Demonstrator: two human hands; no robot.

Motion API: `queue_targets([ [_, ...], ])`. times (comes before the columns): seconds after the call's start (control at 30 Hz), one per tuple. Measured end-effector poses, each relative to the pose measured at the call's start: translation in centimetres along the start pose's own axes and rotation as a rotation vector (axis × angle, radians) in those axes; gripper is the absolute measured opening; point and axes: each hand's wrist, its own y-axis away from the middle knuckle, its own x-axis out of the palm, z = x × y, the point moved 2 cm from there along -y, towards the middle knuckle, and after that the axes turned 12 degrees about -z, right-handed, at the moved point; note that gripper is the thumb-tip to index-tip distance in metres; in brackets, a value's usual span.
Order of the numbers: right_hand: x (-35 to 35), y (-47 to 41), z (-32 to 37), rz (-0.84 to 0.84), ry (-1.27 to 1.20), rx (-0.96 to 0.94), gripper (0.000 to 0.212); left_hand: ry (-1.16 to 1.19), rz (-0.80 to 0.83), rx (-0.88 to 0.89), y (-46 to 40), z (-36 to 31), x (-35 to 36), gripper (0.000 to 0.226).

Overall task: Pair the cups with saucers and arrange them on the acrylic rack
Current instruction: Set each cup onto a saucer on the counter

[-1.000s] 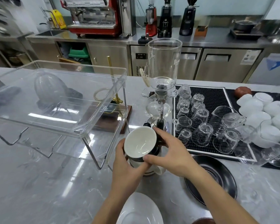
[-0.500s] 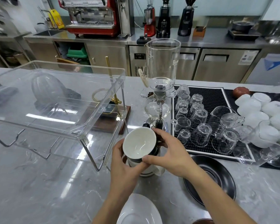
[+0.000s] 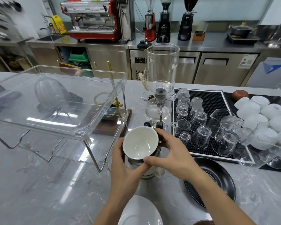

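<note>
Both forearms reach in from bottom edge, meeting over table (image 3: 39, 184) centre. Left hand (image 3: 125, 169) curled round left side of white cup (image 3: 140, 142), thumb up along rim. Right hand (image 3: 170, 155) arched over right side, fingers (image 3: 159, 135) curled behind rim, thumb pinching near edge. Cup tilted, mouth toward camera, topmost of short cup stack; count below cannot tell. One white saucer (image 3: 139, 211) at bottom edge, one black saucer (image 3: 217, 181) right of hands. One acrylic rack (image 3: 58, 101) left, apart from hands.
</note>
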Motion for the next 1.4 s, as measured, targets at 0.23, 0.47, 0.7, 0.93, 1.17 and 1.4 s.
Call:
queue_targets([
  [0.23, -2.3, 0.9, 1.3, -0.082, -0.050, -0.071, 0.077, 0.014, 0.023, 0.095, 0.1, -2.6, 0.7, 0.081],
  [0.47, -5.6, 2.2, 1.7, -0.138, -0.067, -0.076, 0.078, 0.054, 0.088, 0.138, 1.0, -4.8, 2.4, 0.083],
  [0.7, -10.2, 4.1, 0.5, -0.162, -0.187, 0.014, 0.036, 0.031, 0.222, 0.154, 2.2, -5.5, 5.6, 0.087],
  [0.93, -13.5, 6.4, -1.9, -0.311, -0.188, 0.072, 0.029, 0.008, 0.355, 0.129, 3.9, -5.3, 9.7, 0.087],
  [1.17, -15.0, 8.2, -4.9, -0.325, -0.348, 0.155, 0.033, 0.095, 0.499, 0.067, 4.9, -4.6, 11.8, 0.058],
  [1.4, -14.4, 9.3, -8.1, -0.338, -0.526, 0.284, 0.036, 0.280, 0.504, -0.416, 6.1, -2.8, 13.2, 0.037],
])
